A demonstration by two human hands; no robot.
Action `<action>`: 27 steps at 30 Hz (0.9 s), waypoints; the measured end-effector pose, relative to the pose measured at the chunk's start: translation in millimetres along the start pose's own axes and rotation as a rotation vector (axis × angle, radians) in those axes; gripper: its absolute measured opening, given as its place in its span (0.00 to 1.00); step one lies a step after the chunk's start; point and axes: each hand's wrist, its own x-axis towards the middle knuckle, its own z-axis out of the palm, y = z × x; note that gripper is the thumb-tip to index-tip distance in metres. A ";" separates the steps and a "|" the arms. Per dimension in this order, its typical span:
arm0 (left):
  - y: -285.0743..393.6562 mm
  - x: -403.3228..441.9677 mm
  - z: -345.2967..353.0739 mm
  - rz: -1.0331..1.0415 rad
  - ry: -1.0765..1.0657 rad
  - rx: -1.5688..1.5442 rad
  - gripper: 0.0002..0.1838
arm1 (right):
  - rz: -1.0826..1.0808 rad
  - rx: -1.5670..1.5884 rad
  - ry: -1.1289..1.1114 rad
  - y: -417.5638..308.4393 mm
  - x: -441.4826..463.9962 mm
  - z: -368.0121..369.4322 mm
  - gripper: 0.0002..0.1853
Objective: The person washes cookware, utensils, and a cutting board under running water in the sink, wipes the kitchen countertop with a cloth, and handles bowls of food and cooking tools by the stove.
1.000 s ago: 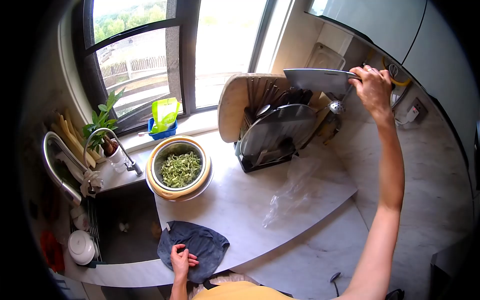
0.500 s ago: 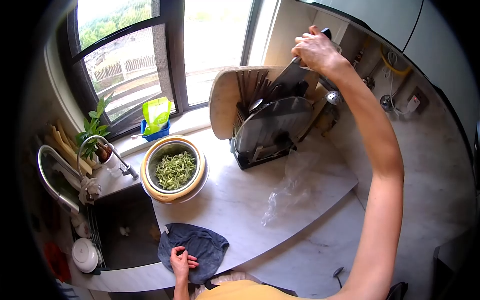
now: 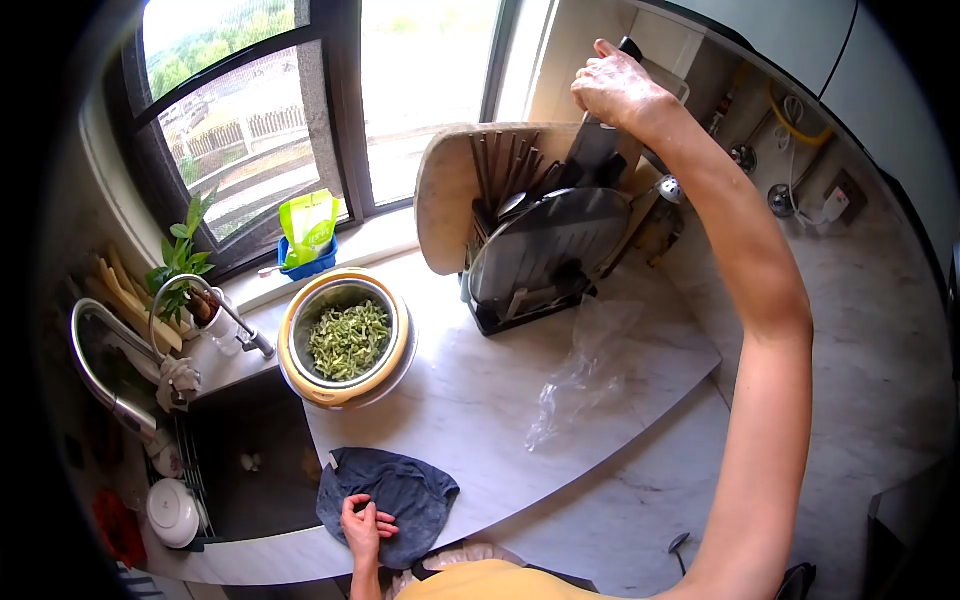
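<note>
The fingers of the right hand (image 3: 620,88) are curled tightly around the handle of a knife (image 3: 593,148), whose black end is left protruding above the knuckles. The back of the hand is turned toward the camera. The forearm is raised and slanted up and leftward from a bent elbow, and the upper arm is stretched out from the lower right. The blade is pointed downward at the rack (image 3: 520,320), behind a glass lid (image 3: 548,245); its lower part is hidden, so how deeply it is inserted cannot be told. Chopsticks (image 3: 500,165) and a cutting board (image 3: 442,200) are also held there.

The fingers of the left hand (image 3: 366,527) are loosely bent and parted, with nothing seen gripped. That hand is kept low, over a dark cloth (image 3: 415,490) at the counter's front edge; whether the cloth is being pressed cannot be told.

Farther out, a clear plastic bag (image 3: 580,370) is spread near the rack, and chopped greens (image 3: 348,340) are contained in a bowl (image 3: 300,371) beside the sink (image 3: 245,440).
</note>
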 end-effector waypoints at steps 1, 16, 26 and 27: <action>0.2 -0.2 0.2 -0.002 0.004 -0.002 0.08 | -0.010 0.037 0.037 -3.2 2.1 2.7 0.05; 5.3 -1.5 3.0 -0.032 0.009 -0.055 0.09 | -0.107 0.610 0.259 -45.1 -18.2 98.6 0.18; 10.5 -6.0 0.0 -0.032 0.021 -0.010 0.11 | 0.304 1.133 0.283 -189.4 -185.8 133.7 0.21; 10.9 -6.0 -0.8 -0.032 0.025 -0.006 0.11 | 0.264 1.091 0.192 -209.3 -200.2 145.2 0.26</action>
